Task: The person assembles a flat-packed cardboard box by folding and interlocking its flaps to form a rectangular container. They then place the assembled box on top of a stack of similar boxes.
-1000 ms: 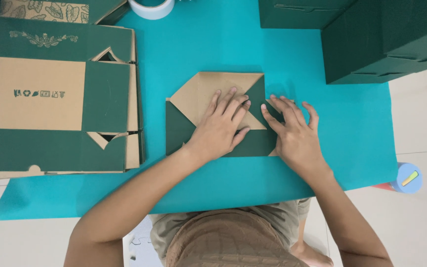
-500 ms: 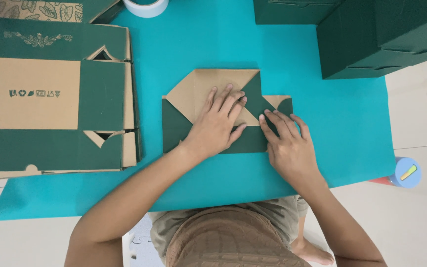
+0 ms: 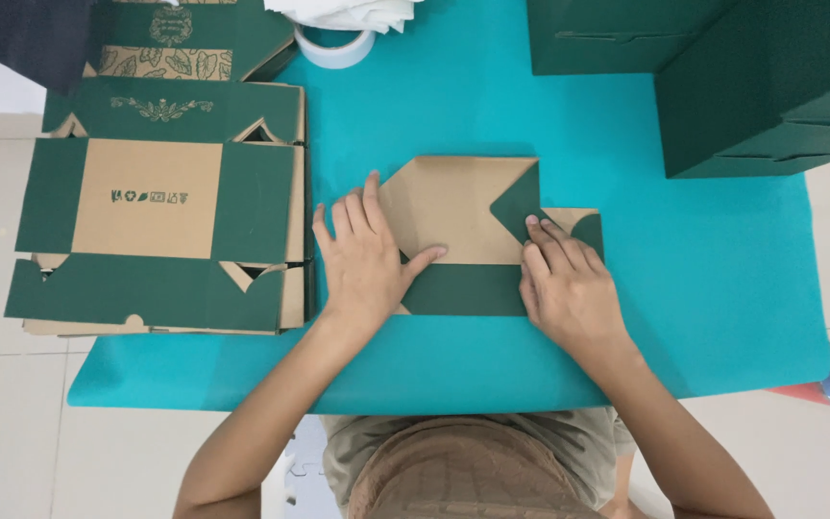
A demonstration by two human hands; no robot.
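On the teal mat (image 3: 722, 288), two flat-fingered hands, left hand (image 3: 367, 259) and right hand (image 3: 569, 284), press one folded carton (image 3: 458, 216), gripping nothing.

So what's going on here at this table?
A person is working a flat green and brown cardboard box blank on a teal mat. The left hand lies flat on the blank's left side, and the right hand presses its fingertips on a folded green flap at the right. A stack of unfolded blanks lies to the left, assembled green boxes stand at the top right, and a tape roll sits at the top.
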